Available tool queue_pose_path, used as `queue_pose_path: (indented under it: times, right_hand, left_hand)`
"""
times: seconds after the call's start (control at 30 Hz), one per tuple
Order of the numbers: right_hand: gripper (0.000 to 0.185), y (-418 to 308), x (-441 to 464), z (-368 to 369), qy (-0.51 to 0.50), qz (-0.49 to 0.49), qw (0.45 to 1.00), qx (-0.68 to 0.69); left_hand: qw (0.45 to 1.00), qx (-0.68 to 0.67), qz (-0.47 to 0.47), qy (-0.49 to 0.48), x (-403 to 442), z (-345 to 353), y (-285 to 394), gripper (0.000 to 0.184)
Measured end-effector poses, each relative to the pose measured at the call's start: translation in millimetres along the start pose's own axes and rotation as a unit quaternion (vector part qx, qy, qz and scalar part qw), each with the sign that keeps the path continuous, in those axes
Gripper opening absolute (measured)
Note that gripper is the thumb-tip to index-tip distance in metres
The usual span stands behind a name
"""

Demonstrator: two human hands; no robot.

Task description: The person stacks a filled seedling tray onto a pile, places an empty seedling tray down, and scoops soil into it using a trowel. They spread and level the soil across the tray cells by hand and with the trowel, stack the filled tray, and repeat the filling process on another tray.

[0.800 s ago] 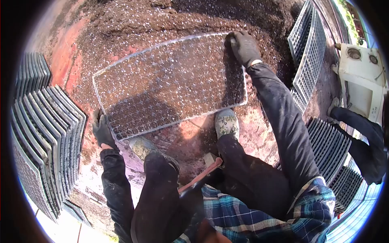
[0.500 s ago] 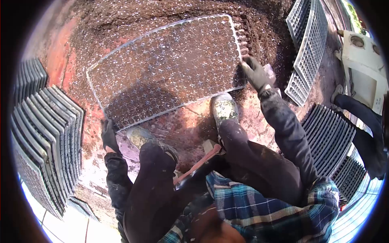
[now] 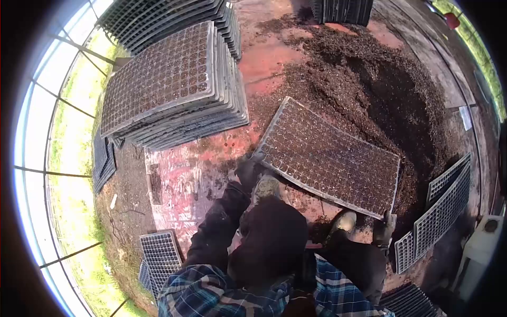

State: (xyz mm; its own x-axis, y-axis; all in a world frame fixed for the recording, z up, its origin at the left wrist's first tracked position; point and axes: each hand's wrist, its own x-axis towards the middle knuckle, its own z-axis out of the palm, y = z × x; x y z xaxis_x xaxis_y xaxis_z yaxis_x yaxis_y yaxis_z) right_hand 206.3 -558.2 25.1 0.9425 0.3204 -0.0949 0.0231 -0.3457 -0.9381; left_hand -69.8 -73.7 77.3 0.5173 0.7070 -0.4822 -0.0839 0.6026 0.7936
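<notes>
A seedling tray (image 3: 331, 158) filled with dark soil mix lies in front of me, its cells showing as a grid. My left hand (image 3: 248, 171), in a dark glove, grips its near left corner. At the near right corner, my right hand (image 3: 384, 228), also gloved, is closed on the edge, partly in shadow. Whether the tray rests on the ground or is slightly raised, I cannot tell. My shoes (image 3: 346, 222) are close to its near edge. Left of it stands a tall stack of filled trays (image 3: 163, 79).
A heap of soil mix (image 3: 391, 90) spreads beyond the tray over the red sheet (image 3: 264, 68). Empty trays (image 3: 443, 216) lean at the right, and another empty tray (image 3: 160, 256) lies at lower left. More stacked trays (image 3: 343, 10) stand at the back.
My view has swung left, bringing the stack of filled trays into sight. Both hands remain at the tray's near corners; the right hand has shifted from the right side to the near right corner.
</notes>
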Motion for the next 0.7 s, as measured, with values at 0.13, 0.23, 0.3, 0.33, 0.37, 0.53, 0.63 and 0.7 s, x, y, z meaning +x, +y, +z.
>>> queue_pose_path:
  times: [0.13,0.23,0.3,0.33,0.37,0.53,0.63,0.7]
  right_hand:
    - [0.035,-64.9,-4.1,-12.6,0.024,0.157,0.96,0.23]
    - [0.035,-112.0,-11.9,-29.4,0.014,0.033,0.994,0.1]
    - [0.033,-144.0,-9.3,-42.8,0.01,-0.119,0.982,-0.146]
    - [0.031,-169.3,0.2,-47.6,-0.081,0.061,0.977,0.186]
    - [0.03,-190.8,9.9,-43.1,-0.101,0.084,0.948,0.288]
    - [0.024,-339.2,25.8,29.4,-0.137,0.077,0.885,0.438]
    - [0.024,-426.5,29.6,100.5,-0.2,0.054,0.874,0.44]
    - [0.023,-457.1,52.9,151.5,-0.271,0.048,0.842,0.463]
  left_hand:
    - [0.999,0.028,0.034,-0.012,-19.7,41.5,54.3,0.017]
    - [0.998,-0.043,0.024,-0.031,-42.2,68.0,95.4,0.019]
    - [0.993,0.01,0.097,-0.062,-58.3,73.2,123.7,0.02]
    - [0.995,0.004,0.075,-0.061,-72.0,76.3,145.7,0.019]
    - [0.995,-0.007,0.076,-0.058,-78.9,75.7,162.3,0.019]
    - [0.971,-0.09,0.215,-0.048,-109.3,34.5,262.7,0.023]
    - [0.954,-0.112,0.27,-0.068,-115.8,-25.0,326.6,0.023]
    - [0.928,-0.074,0.358,-0.077,-123.8,-66.1,363.2,0.024]
